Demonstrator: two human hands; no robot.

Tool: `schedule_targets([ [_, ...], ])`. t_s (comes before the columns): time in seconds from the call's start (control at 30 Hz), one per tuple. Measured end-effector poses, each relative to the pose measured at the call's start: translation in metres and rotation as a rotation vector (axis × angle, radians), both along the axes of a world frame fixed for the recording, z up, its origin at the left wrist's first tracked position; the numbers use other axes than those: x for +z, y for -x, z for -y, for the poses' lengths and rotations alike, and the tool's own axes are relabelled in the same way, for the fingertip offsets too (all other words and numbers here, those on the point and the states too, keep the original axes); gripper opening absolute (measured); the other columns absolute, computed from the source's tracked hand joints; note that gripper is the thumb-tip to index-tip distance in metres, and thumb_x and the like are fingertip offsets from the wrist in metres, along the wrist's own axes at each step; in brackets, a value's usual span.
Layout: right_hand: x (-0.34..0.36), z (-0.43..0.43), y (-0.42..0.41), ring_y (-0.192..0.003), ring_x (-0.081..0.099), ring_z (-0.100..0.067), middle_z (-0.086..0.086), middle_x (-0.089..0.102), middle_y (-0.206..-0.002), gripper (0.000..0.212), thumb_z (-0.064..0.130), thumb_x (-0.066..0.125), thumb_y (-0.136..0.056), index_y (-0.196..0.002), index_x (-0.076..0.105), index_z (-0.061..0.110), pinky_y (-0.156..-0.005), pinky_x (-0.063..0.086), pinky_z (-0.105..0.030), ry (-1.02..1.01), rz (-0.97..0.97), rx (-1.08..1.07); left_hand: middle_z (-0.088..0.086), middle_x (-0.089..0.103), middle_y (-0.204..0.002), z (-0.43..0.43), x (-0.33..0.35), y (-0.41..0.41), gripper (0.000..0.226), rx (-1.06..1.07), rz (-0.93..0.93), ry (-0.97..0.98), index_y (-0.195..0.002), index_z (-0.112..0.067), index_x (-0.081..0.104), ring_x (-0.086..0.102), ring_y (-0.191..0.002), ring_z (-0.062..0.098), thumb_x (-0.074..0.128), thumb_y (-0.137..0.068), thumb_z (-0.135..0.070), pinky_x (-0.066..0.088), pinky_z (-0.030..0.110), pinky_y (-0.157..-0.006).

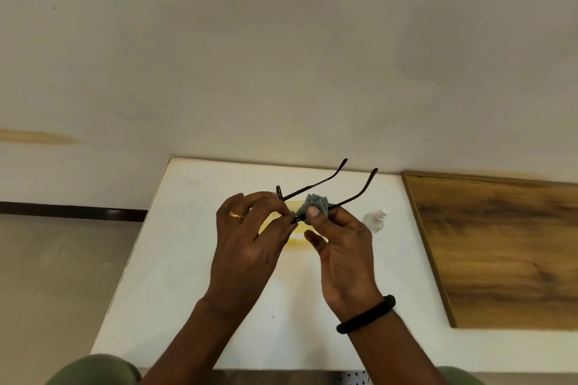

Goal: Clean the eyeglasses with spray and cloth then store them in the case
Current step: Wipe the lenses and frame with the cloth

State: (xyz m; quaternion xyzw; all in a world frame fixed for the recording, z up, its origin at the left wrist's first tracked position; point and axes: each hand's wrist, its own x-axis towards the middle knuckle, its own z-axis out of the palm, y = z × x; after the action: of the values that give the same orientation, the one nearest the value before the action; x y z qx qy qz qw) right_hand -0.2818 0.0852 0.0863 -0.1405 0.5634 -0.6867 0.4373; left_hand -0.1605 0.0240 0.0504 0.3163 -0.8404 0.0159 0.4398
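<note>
1. Leftmost, the left hand (247, 237) is seen above the middle of the white table (175, 259), its fingertips pinched on the front of the eyeglasses (316, 194) at the left lens end; a gold ring is worn on one finger.
2. Next, the eyeglasses are held in the air between both hands, clear of the table, with both temples unfolded and pointing away toward the far edge.
3. Beneath the hands a yellowish case (295, 239) is partly hidden on the table; whether it is open cannot be told.
4. Further right, the right hand (341, 247) is closed on a bunched grey-green cloth (312, 202), which is pressed between thumb and fingers against the right lens area.
5. Near the right edge of the white table, a small clear spray bottle (377, 219) lies well apart from the hands, beside a wooden board (500, 244).
6. The frame is judged light, thin and easily bent, the lenses fragile and smear-prone; it is best gripped at the rim or bridge, never on the glass, while the soft cloth is rubbed gently.
</note>
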Motion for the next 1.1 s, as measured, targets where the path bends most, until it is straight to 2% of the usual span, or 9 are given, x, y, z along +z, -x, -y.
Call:
schedule_targets([
  [0.1,0.001,0.000,0.002,-0.084,0.066,-0.013,-0.005,0.074,-0.087,0.022,0.022,0.073,-0.069,-0.087,0.076,0.010,-0.080,0.047,-0.033,-0.001,0.031,0.005,0.005,0.072,-0.101,0.002,-0.001,-0.001,0.012,-0.003,0.008,0.003,-0.092,-0.011,0.076,0.064,-0.103,0.029,0.070,-0.092,-0.021,0.045,0.049,-0.089],
  [0.23,0.003,0.000,0.010,-0.083,0.062,-0.013,-0.005,0.072,-0.086,0.011,0.022,0.072,-0.071,-0.080,0.076,0.015,-0.078,0.047,-0.032,0.011,0.079,-0.010,0.004,0.072,-0.102,0.006,0.000,-0.005,0.011,-0.004,0.000,0.001,-0.093,-0.011,0.077,0.063,-0.104,0.029,0.070,-0.092,-0.020,0.045,0.048,-0.089],
  [0.37,0.007,-0.001,0.024,-0.086,0.058,-0.015,-0.005,0.071,-0.089,0.012,0.018,0.069,-0.078,-0.086,0.073,0.010,-0.077,0.046,-0.030,0.036,0.105,-0.033,0.002,0.071,-0.104,0.009,0.001,-0.010,0.010,0.007,-0.046,-0.043,-0.094,-0.012,0.076,0.059,-0.106,0.027,0.069,-0.093,-0.018,0.045,0.049,-0.089],
  [0.73,0.004,-0.003,0.035,-0.079,0.060,-0.014,-0.003,0.070,-0.085,0.015,0.019,0.068,-0.076,-0.087,0.072,0.011,-0.074,0.045,-0.030,0.093,0.182,0.000,0.000,0.071,-0.107,0.019,0.000,-0.018,0.011,0.000,-0.038,-0.095,-0.100,-0.013,0.077,0.061,-0.110,0.030,0.071,-0.091,-0.016,0.046,0.043,-0.091],
  [0.93,0.001,-0.005,0.046,-0.085,0.062,-0.017,-0.004,0.069,-0.092,0.040,0.034,0.090,-0.057,-0.088,0.074,0.014,-0.072,0.045,-0.031,0.194,0.233,0.145,0.000,0.072,-0.106,0.027,0.005,-0.027,0.014,-0.022,-0.088,-0.137,-0.101,-0.009,0.077,0.063,-0.106,0.027,0.069,-0.090,-0.009,0.052,0.039,-0.086],
  [1.1,0.000,-0.005,0.051,-0.084,0.063,-0.016,-0.003,0.070,-0.091,0.044,0.037,0.093,-0.053,-0.087,0.076,0.016,-0.073,0.046,-0.031,0.217,0.228,0.150,0.002,0.072,-0.109,0.028,0.004,-0.029,0.017,-0.056,-0.114,-0.157,-0.101,-0.007,0.076,0.064,-0.104,0.025,0.069,-0.087,0.000,0.054,0.039,-0.086],
])
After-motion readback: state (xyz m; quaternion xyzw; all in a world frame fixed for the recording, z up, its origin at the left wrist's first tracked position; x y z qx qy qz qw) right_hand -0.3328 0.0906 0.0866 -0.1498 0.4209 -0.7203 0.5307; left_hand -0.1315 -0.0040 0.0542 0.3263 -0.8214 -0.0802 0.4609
